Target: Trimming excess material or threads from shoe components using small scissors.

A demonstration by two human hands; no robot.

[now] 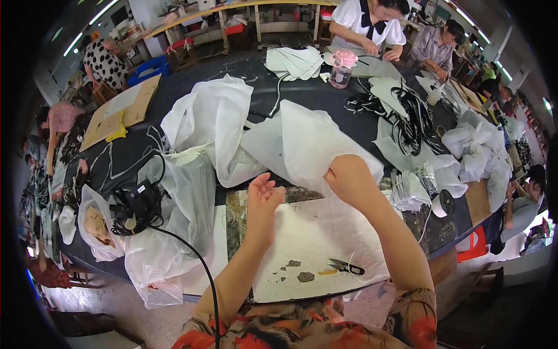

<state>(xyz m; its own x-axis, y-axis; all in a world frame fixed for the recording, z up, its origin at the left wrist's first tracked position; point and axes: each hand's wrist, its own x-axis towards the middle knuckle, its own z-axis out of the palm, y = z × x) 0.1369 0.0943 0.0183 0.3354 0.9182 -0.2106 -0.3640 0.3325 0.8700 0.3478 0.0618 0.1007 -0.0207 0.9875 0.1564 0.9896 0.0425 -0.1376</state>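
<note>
A white translucent plastic bag point(308, 136) lies across the middle of the dark table. My right hand point(349, 179) is closed on its near right edge. My left hand point(264, 200) is raised just left of centre, with its fingers curled loosely apart and nothing in them. It is close to the bag's near edge. Below both hands, a pale sheet point(317, 235) lies on a worn board point(238, 203). Black-handled thread snips point(347, 266) rest on the sheet, beside several dark worn patches.
More white plastic bags point(206, 116) fill the left side, beside a black adapter with cable point(138, 203). At right are a bundle of white strips point(410, 192), a thread spool point(443, 203) and black straps point(410, 125). A pink-lidded bottle point(342, 70) stands before a person working opposite.
</note>
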